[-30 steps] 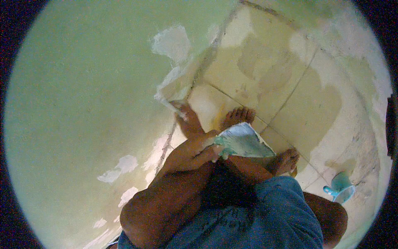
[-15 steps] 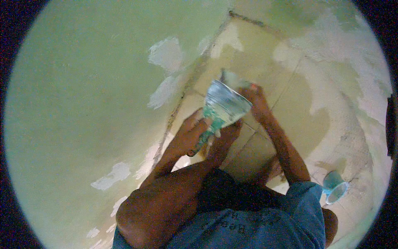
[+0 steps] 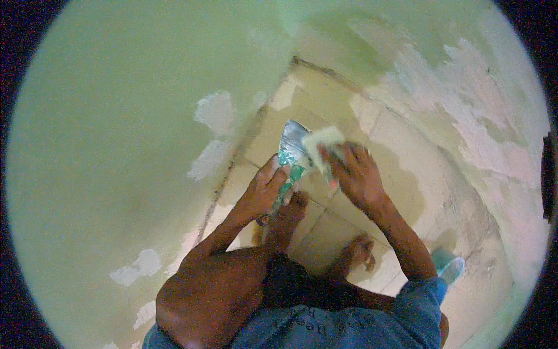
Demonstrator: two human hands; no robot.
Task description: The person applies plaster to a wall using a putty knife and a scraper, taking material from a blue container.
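My left hand (image 3: 264,192) grips the green handle of a wide metal scraper (image 3: 292,138), its blade pointing up and away from me. My right hand (image 3: 357,174) is closed on a smaller tool whose end carries a lump of pale putty (image 3: 322,142); that end lies against the wide blade. Both hands meet in front of my body, above my bare feet (image 3: 293,205) on the tiled floor. The smaller tool's handle is hidden in my fingers.
A pale green wall (image 3: 116,145) with white putty patches (image 3: 214,110) fills the left. Beige floor tiles (image 3: 401,192) run to a corner, and a second patched wall (image 3: 482,134) stands on the right. A teal object (image 3: 449,266) lies on the floor by my right side.
Both hands have come together with the tools. The right hand's putty-laden tool now lies on the wide blade, and the view has tilted toward the corner.
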